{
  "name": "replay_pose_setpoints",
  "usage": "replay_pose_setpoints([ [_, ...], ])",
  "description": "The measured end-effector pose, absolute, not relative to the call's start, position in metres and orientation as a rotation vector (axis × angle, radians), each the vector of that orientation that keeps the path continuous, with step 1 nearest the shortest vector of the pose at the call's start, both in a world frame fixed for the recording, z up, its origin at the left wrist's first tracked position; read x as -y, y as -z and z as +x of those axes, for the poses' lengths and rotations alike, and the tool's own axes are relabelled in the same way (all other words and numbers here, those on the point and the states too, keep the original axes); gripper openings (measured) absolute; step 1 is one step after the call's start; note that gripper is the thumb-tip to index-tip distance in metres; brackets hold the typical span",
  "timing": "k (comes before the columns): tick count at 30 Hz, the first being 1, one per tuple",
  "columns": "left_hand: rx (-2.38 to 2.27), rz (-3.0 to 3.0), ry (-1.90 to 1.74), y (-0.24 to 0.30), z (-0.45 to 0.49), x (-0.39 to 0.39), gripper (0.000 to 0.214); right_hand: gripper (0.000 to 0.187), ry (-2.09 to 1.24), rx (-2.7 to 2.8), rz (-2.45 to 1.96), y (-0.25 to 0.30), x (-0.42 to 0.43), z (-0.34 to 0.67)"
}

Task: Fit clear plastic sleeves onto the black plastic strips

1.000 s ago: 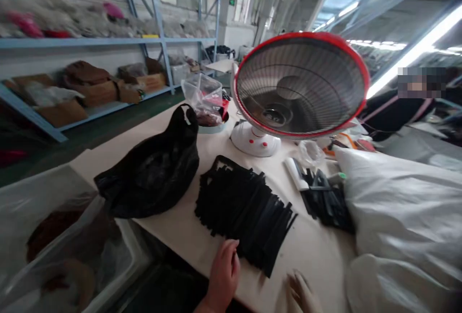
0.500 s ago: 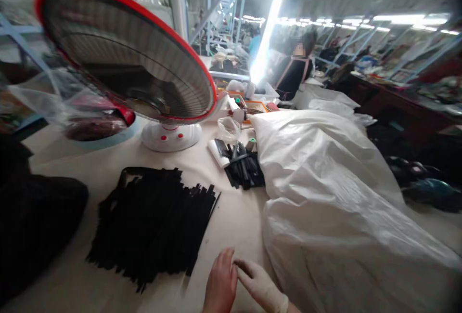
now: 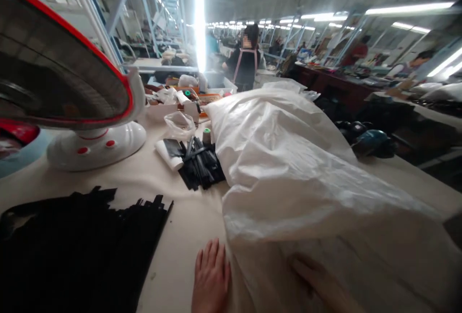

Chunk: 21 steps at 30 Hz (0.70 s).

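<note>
My left hand (image 3: 211, 277) lies flat on the pale tabletop (image 3: 180, 255), fingers stretched out, holding nothing. It is just left of a large white plastic bag (image 3: 277, 173). My right hand (image 3: 321, 277) is at the bag's near end, in shadow within its mouth or under its film; I cannot tell which. Its fingers are mostly hidden, so any grip does not show. To the left of my left hand spreads a pile of black strips (image 3: 83, 255). Further back lies a bundle of shorter black strips (image 3: 202, 161), close to the bag's left edge.
A white fan with a red rim (image 3: 97, 147) stands at the left. Beside the bundle are a white roll (image 3: 168, 156), a thread cone (image 3: 206, 136) and a small clear bag (image 3: 179, 124). A person in an apron (image 3: 247, 62) is beyond the table.
My view has swung right. My hands, close together before, are now apart: the left lies flat on the table, and the right has moved right to the white bag.
</note>
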<state>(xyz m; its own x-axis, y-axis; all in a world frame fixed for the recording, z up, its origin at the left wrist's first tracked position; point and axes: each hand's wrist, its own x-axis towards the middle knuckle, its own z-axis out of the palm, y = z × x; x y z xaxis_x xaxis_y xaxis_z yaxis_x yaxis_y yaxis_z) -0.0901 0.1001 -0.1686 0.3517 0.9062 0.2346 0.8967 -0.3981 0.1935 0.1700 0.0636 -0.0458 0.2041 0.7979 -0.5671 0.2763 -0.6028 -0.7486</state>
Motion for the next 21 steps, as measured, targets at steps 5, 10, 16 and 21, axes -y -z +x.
replay_pose_setpoints([
  [5, -1.673, 2.331, -0.572, 0.151, -0.081, -0.104, 0.038, 0.037, -1.153, 1.116, -1.762, 0.044, -0.053, 0.196],
  [10, -1.704, 2.281, -0.789, 0.118, -0.081, -0.085, 0.037, 0.052, -0.978, 1.122, -1.88, 0.046, -0.018, 0.252],
  [16, -1.317, 2.576, -0.708, 0.055, -0.022, -0.03, 0.035, 0.029, -0.983, 1.319, -1.976, 0.076, -0.008, 0.273],
  [21, -1.089, 2.691, -0.432, 0.039, 0.048, -0.005, 0.032, 0.029, -0.765, 1.444, -2.152, 0.07, -0.032, 0.295],
])
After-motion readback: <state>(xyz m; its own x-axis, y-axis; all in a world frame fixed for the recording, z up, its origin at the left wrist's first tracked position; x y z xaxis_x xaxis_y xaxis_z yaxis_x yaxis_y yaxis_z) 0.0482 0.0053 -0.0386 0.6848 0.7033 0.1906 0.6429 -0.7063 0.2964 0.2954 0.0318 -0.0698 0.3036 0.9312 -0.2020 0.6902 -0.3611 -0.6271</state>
